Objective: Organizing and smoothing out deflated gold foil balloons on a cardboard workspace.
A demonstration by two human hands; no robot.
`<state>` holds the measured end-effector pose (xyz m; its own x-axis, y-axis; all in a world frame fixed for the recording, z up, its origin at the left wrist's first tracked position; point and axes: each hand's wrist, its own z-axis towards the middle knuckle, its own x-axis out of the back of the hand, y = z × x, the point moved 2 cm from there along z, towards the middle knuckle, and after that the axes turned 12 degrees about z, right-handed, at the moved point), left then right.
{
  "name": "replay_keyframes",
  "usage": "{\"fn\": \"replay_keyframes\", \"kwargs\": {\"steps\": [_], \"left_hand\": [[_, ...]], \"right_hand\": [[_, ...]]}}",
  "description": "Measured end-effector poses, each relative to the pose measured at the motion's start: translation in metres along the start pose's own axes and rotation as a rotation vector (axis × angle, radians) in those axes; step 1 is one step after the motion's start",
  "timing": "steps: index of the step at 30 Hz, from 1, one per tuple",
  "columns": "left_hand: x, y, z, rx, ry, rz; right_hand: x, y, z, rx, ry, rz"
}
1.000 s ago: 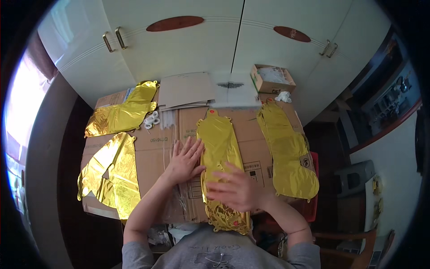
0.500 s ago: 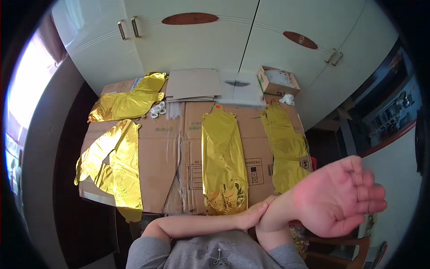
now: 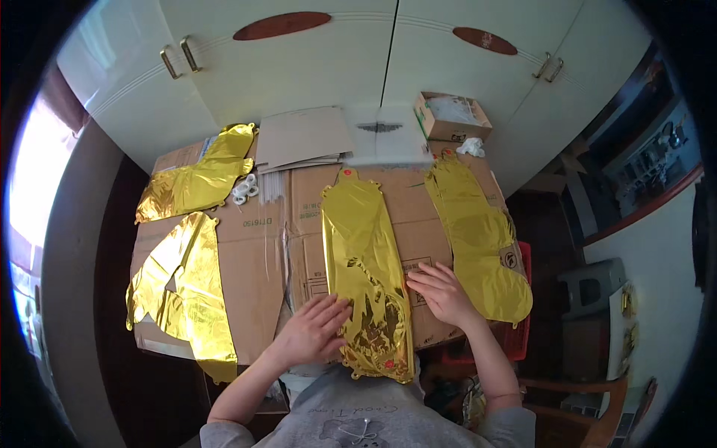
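Observation:
A flat gold foil balloon (image 3: 364, 246) lies lengthwise in front of me, its near end crinkled and reaching my shirt. My left hand (image 3: 314, 328), fingers stretched out, rests at the balloon's lower left edge. On the other side, my right hand (image 3: 442, 295) is open with its fingertips by the balloon's right edge. Neither hand grips anything. More flat gold balloons lie around: an A-shaped foil balloon (image 3: 200, 291) at the left, an angled foil balloon (image 3: 198, 175) at the far left, and a long foil balloon (image 3: 478, 239) with a notched edge at the right.
Flattened cardboard (image 3: 250, 280) covers the work surface. Along the back are grey card sheets (image 3: 305, 138), small white rolls (image 3: 244, 190), an open box (image 3: 450, 128) and crumpled white paper (image 3: 471, 147). Pale cabinets (image 3: 328, 67) stand behind. A red crate (image 3: 515, 340) and wooden chair (image 3: 609, 418) are at the right.
My right arm has come down from its raised position, and my left hand has let go of the right forearm. Both hands are now at the middle balloon, whose near end sits closer to me.

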<state>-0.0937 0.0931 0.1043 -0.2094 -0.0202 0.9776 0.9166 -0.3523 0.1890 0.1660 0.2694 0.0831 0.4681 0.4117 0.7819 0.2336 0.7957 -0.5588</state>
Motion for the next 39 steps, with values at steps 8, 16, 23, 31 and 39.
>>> {"fn": "replay_keyframes", "kwargs": {"steps": [8, 16, 23, 31, 39], "left_hand": [[-0.023, 0.008, 0.005, -0.020, -0.043, 0.055], [-0.022, 0.008, 0.005, -0.016, -0.009, 0.066], [-0.016, -0.003, 0.006, 0.050, -0.018, 0.046], [-0.009, -0.022, 0.018, 0.049, 0.005, 0.072], [-0.013, -0.056, 0.065, 0.120, 0.066, 0.201]], "right_hand": [[-0.007, -0.012, -0.008, 0.023, -0.098, -0.085], [-0.010, -0.009, -0.007, 0.013, -0.090, -0.020], [-0.013, -0.005, 0.021, -0.005, -0.051, -0.090], [-0.012, 0.003, 0.027, 0.002, -0.076, -0.100], [-0.013, 0.007, 0.050, 0.063, -0.135, -0.094]]}}
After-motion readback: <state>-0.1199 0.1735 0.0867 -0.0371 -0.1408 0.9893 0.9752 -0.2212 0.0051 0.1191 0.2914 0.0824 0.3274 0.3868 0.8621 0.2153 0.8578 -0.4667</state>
